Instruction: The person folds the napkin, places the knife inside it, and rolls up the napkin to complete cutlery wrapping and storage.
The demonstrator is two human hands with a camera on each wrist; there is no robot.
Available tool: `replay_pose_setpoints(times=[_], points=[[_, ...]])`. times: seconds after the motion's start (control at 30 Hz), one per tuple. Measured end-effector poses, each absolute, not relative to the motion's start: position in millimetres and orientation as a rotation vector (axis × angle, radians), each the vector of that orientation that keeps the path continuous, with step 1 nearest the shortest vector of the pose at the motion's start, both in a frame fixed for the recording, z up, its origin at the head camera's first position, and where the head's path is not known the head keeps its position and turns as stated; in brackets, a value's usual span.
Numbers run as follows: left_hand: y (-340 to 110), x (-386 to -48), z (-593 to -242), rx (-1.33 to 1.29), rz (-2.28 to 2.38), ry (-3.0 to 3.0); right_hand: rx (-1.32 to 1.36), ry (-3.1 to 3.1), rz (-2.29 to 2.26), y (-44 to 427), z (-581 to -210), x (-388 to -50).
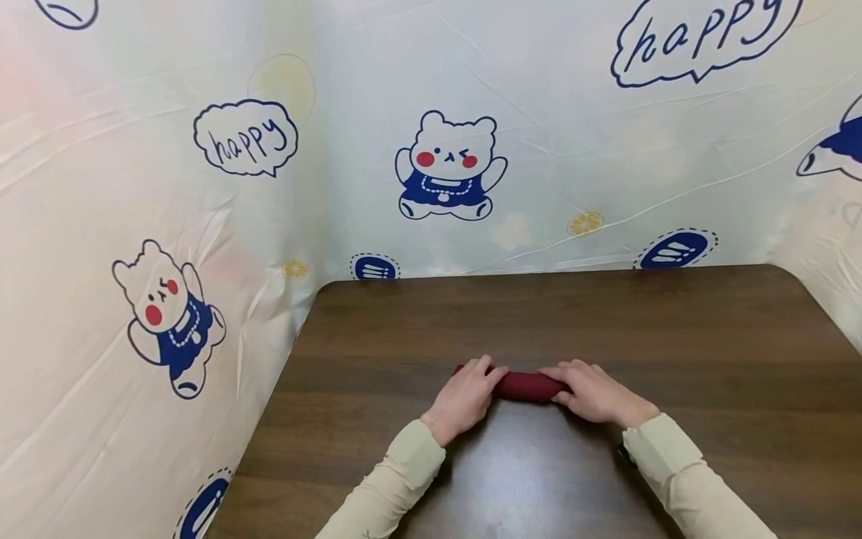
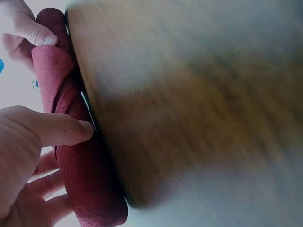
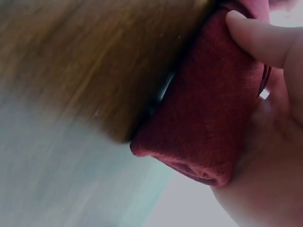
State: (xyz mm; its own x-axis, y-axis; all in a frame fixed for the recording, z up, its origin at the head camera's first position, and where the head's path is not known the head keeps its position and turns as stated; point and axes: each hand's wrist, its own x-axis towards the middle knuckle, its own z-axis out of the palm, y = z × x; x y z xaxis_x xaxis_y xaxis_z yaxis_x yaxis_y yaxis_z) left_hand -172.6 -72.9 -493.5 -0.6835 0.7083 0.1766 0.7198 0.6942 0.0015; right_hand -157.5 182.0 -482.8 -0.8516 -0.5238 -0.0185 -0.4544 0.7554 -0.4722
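Note:
A dark red cloth [image 1: 527,387], rolled into a thick tube, lies crosswise on the brown table. My left hand [image 1: 465,398] grips it toward its left end, and my right hand [image 1: 595,391] holds the right end. In the left wrist view, the thumb lies across the roll [image 2: 90,184], with the other fingers on its far side; twisted folds show between the two hands. The right wrist view shows the thumb pressing on the cloth [image 3: 203,90], whose layers are visible at the rolled end. Parts of both ends are covered by the hands in the head view.
The wooden table [image 1: 539,314] has rounded back corners. Behind it and along its left side hangs a pale curtain [image 1: 350,150] printed with cartoon bears and "happy" bubbles; more of it shows at the right.

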Motion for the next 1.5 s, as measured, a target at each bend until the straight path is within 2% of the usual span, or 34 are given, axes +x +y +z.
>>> replay_pose_setpoints(times=[0.6, 1.5], points=[[-65.7, -175.4, -491.1, -1.171, 0.050, -2.787, -0.748, 2.955, -0.708, 185.7, -499.1, -155.8], [-66.7, -192.1, -490.9, -1.075, -0.005, -2.801, -0.738, 2.869, -0.838, 202.9, -490.9, -179.1]])
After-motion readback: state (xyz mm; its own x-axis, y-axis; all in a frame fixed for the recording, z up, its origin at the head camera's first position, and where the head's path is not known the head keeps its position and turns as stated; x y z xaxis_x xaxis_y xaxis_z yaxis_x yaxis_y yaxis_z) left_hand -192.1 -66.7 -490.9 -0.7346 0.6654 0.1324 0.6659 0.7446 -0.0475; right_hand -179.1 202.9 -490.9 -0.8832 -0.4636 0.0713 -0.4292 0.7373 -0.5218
